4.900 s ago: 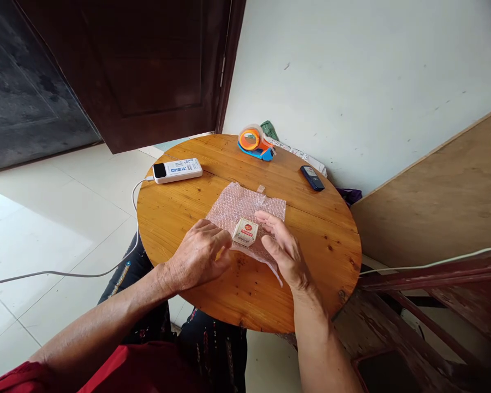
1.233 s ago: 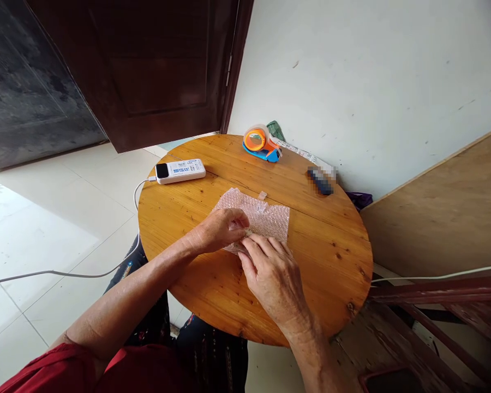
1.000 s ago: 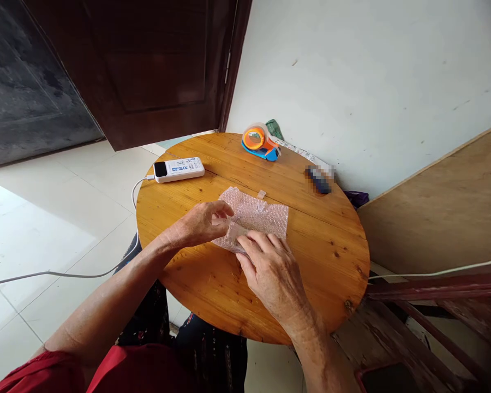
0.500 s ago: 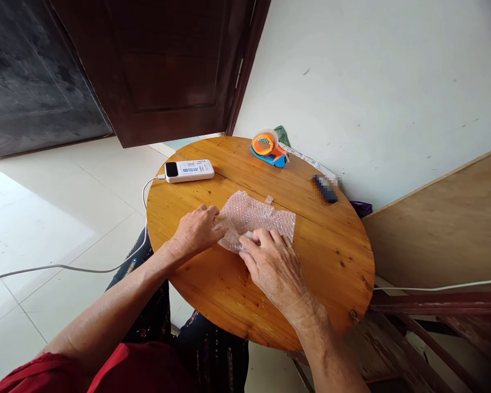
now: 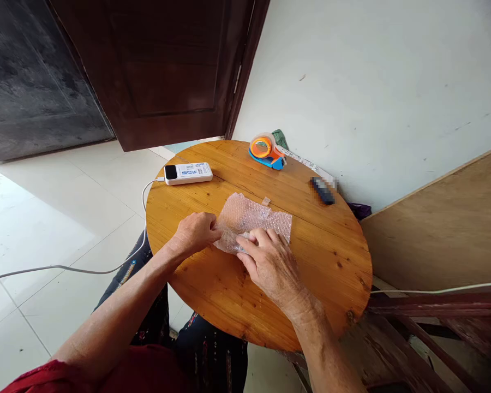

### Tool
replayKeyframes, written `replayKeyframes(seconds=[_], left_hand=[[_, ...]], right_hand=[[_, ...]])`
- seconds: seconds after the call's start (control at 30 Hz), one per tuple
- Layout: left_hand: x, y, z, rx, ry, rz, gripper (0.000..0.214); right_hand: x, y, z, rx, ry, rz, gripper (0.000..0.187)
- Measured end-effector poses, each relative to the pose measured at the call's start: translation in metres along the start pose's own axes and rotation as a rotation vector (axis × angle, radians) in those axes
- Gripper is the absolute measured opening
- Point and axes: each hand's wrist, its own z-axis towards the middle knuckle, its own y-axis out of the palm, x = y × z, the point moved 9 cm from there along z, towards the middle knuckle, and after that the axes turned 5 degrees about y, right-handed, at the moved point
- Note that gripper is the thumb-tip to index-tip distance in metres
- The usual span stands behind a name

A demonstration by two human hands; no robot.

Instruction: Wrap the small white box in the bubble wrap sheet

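Observation:
A sheet of clear bubble wrap lies on the round wooden table, folded over a small box that is now hidden inside it. My left hand is closed, pinching the wrap's left edge. My right hand presses down on the wrap's near edge with fingers bent and held together over the covered lump. A short strip of tape sticks to the wrap's far edge.
An orange and blue tape dispenser sits at the table's far edge. A white power bank with a white cable lies at the far left. A small dark device lies at the far right. A plywood board leans on the right.
The small box seen earlier on the wrap is now covered by it. My left hand moved from above the wrap to its left edge, and my right hand stayed pressed on the near edge.

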Motion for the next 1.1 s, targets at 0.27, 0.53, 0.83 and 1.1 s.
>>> replayKeyframes(seconds=[0.27, 0.53, 0.83, 1.1], left_hand=[[0.017, 0.016, -0.002, -0.041, -0.012, -0.607, 0.014], [0.053, 0.024, -0.010, -0.039, 0.082, -0.692, 0.004], [0.086, 0.003, -0.021, -0.139, 0.453, -0.464, 0.022], [0.092, 0.017, -0.017, -0.030, 0.511, -0.148, 0.015]], right_hand=[[-0.002, 0.002, 0.004, -0.034, 0.001, -0.058, 0.003], [0.010, -0.010, -0.008, 0.119, 0.055, 0.147, 0.028], [0.022, -0.026, -0.030, 0.284, 0.048, 0.385, 0.016], [0.063, -0.035, -0.061, 0.436, 0.277, 0.430, 0.007]])
